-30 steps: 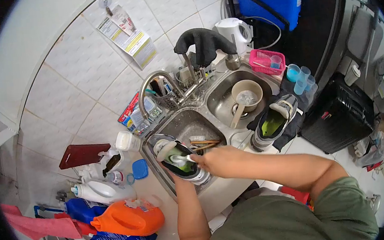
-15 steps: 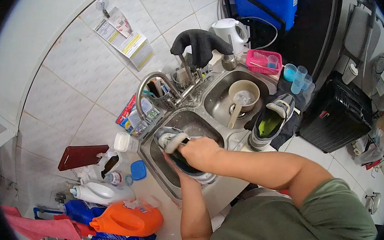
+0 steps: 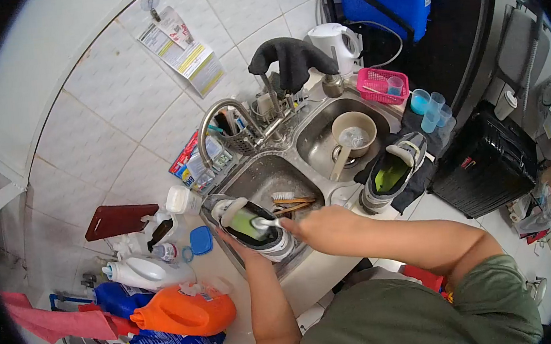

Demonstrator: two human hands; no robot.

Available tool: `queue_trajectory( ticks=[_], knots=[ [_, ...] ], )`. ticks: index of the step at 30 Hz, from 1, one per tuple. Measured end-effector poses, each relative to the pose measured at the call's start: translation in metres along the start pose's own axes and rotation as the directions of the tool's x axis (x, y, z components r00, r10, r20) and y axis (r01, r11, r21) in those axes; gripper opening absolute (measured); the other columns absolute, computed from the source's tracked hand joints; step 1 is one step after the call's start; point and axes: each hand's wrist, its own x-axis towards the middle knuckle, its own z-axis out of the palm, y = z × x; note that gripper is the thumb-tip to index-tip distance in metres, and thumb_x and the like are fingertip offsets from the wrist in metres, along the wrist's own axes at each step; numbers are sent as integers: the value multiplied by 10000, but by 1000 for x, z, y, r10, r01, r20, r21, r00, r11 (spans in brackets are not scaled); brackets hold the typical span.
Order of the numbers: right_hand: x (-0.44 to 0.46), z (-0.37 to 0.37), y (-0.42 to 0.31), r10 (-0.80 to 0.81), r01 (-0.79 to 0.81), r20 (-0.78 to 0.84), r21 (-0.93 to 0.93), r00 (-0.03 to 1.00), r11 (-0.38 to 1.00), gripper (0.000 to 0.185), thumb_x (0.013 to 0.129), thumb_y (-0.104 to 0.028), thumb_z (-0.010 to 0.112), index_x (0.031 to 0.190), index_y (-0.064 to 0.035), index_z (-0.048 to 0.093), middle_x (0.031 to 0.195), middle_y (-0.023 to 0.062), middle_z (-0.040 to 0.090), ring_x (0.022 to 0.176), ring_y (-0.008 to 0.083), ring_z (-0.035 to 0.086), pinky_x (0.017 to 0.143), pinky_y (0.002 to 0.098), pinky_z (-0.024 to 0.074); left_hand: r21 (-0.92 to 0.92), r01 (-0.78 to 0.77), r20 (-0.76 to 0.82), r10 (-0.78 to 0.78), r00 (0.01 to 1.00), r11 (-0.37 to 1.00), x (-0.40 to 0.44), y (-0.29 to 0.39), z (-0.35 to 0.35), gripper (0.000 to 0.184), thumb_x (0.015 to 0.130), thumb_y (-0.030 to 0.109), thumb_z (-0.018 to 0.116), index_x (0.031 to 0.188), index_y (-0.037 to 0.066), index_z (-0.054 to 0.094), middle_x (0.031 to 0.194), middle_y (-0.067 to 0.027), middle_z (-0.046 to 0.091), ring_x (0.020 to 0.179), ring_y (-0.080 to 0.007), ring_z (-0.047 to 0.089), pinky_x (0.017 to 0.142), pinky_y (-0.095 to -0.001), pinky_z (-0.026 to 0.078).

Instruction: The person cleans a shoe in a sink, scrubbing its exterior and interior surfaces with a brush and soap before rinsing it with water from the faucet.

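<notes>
A dark and white shoe (image 3: 244,222) with a green inside is held over the left sink basin (image 3: 273,179). My left hand (image 3: 241,248) supports it from below, its fingers mostly hidden under the shoe. My right hand (image 3: 307,229) is closed around the handle of a white brush (image 3: 265,224), whose head is inside the shoe opening. Brushes with wooden handles (image 3: 293,203) lie in the basin behind the shoe. The matching shoe (image 3: 392,171) rests on a dark cloth right of the sinks.
A beige pan (image 3: 354,132) sits in the right basin. The curved faucet (image 3: 209,128) rises behind the left one. An orange bottle (image 3: 186,313), a white bottle (image 3: 147,273) and a blue lid (image 3: 201,240) are at the left. A pink basket (image 3: 381,86) stands behind the second shoe.
My right hand was down in the shoe half a second ago and has drawn back to the right, so the brush and green inside show again. The shoe has shifted slightly.
</notes>
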Motion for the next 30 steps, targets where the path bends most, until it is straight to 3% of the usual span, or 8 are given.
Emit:
queue_trajectory(
  ticks=[7, 10, 13, 14, 20, 24, 27, 30],
  knots=[
    [56, 23, 8, -20, 12, -105, -78, 994, 997, 401, 925, -134, 500, 1309, -30, 553, 869, 190, 719, 788, 349, 718, 672, 458, 569, -8, 3, -179, -5, 984, 1000, 0, -28, 28, 706, 924, 675, 453, 1339, 112, 546, 1293, -91, 610, 1174, -285, 586, 1047, -433, 451],
    [-7, 4, 4, -20, 20, -20, -15, 1000, 1000, 459, 908, -115, 509, 1353, -3, 523, 809, 188, 706, 718, 349, 705, 635, 469, 555, 94, -9, 123, -3, 992, 996, 9, 2, -21, 806, 876, 753, 417, 1350, 112, 540, 1324, -116, 594, 1192, -312, 576, 1025, -474, 472],
    [-1, 13, -6, -5, -3, -103, -76, 995, 997, 464, 897, -112, 516, 1347, -1, 526, 783, 183, 700, 695, 346, 700, 634, 465, 558, 59, 13, -349, 8, 937, 998, -7, -16, 38, 831, 870, 776, 392, 1352, 116, 540, 1317, -126, 598, 1190, -323, 577, 1011, -486, 479],
    [30, 37, 4, -52, 20, -274, -118, 960, 993, 463, 884, -110, 525, 1331, 10, 532, 808, 186, 708, 725, 347, 709, 646, 462, 564, 73, 10, -229, 7, 973, 997, 2, -25, 16, 836, 868, 781, 396, 1354, 117, 539, 1311, -124, 600, 1179, -325, 582, 1021, -481, 471],
    [19, 25, 15, -43, 45, -113, 17, 993, 999, 513, 887, -104, 518, 1390, -6, 492, 844, 192, 716, 776, 358, 717, 656, 474, 562, -35, -12, -26, 11, 1000, 999, -5, -10, 23, 710, 878, 675, 506, 1306, 112, 573, 1215, -115, 657, 1090, -297, 637, 956, -460, 523],
    [-17, -1, -11, 53, -52, 34, -23, 998, 998, 555, 917, -103, 495, 1467, -66, 432, 835, 185, 708, 719, 361, 702, 638, 481, 552, -15, -145, -243, 137, 960, 989, -9, -24, 12, 768, 898, 711, 428, 1347, 98, 538, 1286, -134, 614, 1114, -321, 624, 962, -496, 517],
    [-10, 2, -10, 10, -8, 17, -69, 1000, 998, 553, 936, -120, 489, 1486, -118, 424, 824, 172, 692, 669, 355, 685, 609, 469, 546, -21, -99, 6, 99, 995, 995, -7, -15, -4, 805, 863, 705, 508, 1354, 68, 527, 1312, -159, 595, 1145, -332, 610, 1017, -507, 482],
    [-21, 9, 9, -111, 102, -46, -161, 993, 982, 526, 945, -159, 511, 1468, -146, 459, 820, 156, 675, 636, 332, 676, 570, 451, 538, -161, 6, -84, -20, 996, 987, -18, -3, 10, 840, 824, 711, 572, 1341, 49, 540, 1245, -182, 632, 1130, -371, 619, 1105, -530, 399]
  ],
)
